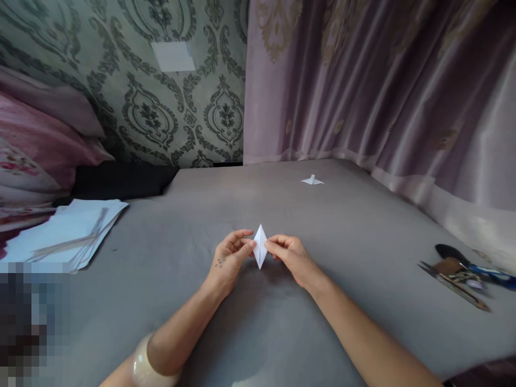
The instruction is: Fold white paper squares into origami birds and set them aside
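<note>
A small white folded paper (260,252), shaped like a narrow diamond with a crease down its middle, is held upright just above the grey sheet. My left hand (231,254) pinches its left edge between thumb and fingers. On the opposite edge, my right hand (291,255) grips it with thumb and fingertips. The fingers behind the paper are partly hidden. Farther back on the sheet sits a finished-looking white origami bird (312,180) with spread wings.
White paper sheets (60,231) lie at the left, beside a black cloth (124,180) and pink bedding. Scissors (455,285) and other small items rest at the right. Purple curtains (322,80) hang along the back and right of the grey surface (193,333).
</note>
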{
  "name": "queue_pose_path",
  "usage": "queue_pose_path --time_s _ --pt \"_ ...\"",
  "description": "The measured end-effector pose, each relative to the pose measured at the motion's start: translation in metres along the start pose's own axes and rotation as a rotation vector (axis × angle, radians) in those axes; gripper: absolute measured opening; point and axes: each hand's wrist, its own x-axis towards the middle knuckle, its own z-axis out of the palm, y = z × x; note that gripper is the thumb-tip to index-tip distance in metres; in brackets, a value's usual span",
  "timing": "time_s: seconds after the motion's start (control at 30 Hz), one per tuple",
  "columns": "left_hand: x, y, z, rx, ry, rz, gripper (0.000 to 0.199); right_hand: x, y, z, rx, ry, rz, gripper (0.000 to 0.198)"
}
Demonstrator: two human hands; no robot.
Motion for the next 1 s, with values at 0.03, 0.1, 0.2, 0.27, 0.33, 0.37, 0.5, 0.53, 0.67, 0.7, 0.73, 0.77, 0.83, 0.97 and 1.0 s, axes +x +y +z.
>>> queue_pose_path --time_s 0.03,0.1,0.2,0.27,0.33,0.37,0.5,0.53,0.67,0.7,0.73,0.77,0.83,0.97,1.0 --pt "0.000 0.001 0.000 -0.002 0.002 0.003 0.036 0.001 0.001 -0.001 0.008 -0.001 0.013 0.021" --pt "-0.001 0.003 0.001 -0.028 0.000 -0.022 0.036 0.002 0.003 -0.003 0.032 -0.002 0.028 0.023" --pt "-0.003 0.005 0.002 -0.075 -0.015 -0.092 0.036 0.005 0.006 -0.004 0.085 -0.007 0.023 0.028" --pt "-0.005 0.005 0.004 -0.044 -0.050 -0.128 0.035 0.005 0.008 -0.003 0.113 0.004 0.028 0.031" --pt "-0.005 0.004 0.005 0.026 -0.088 -0.140 0.033 0.005 0.008 -0.001 0.136 0.015 0.043 0.032" --pt "-0.005 0.004 0.005 0.064 -0.088 -0.132 0.031 0.005 0.008 0.000 0.144 0.009 0.049 0.031" --pt "-0.003 0.003 -0.002 0.336 0.112 0.063 0.022 0.003 0.007 0.002 0.123 0.000 0.026 0.032" --pt "-0.002 0.003 -0.006 0.481 0.185 0.178 0.018 0.003 0.007 0.002 0.100 0.029 0.013 0.033" --pt "0.000 0.008 -0.022 1.226 0.272 0.682 0.011 0.006 0.011 0.000 -0.023 0.150 -0.027 0.037" --pt "0.001 0.009 -0.023 1.390 0.236 0.733 0.014 0.008 0.013 0.000 -0.056 0.154 -0.043 0.035" --pt "0.001 0.010 -0.024 1.532 0.180 0.743 0.017 0.009 0.016 0.000 -0.098 0.153 -0.067 0.033" --pt "0.001 0.010 -0.023 1.647 0.120 0.724 0.020 0.010 0.018 -0.001 -0.151 0.151 -0.098 0.031" --pt "0.000 0.008 -0.019 1.789 0.009 0.653 0.022 0.012 0.023 -0.002 -0.291 0.148 -0.167 0.024" --pt "-0.003 0.001 -0.013 1.796 -0.109 0.561 0.017 0.011 0.029 -0.003 -0.575 0.107 -0.325 0.021" --pt "-0.003 -0.001 -0.014 1.760 -0.116 0.562 0.016 0.010 0.029 -0.002 -0.628 0.083 -0.362 0.022"
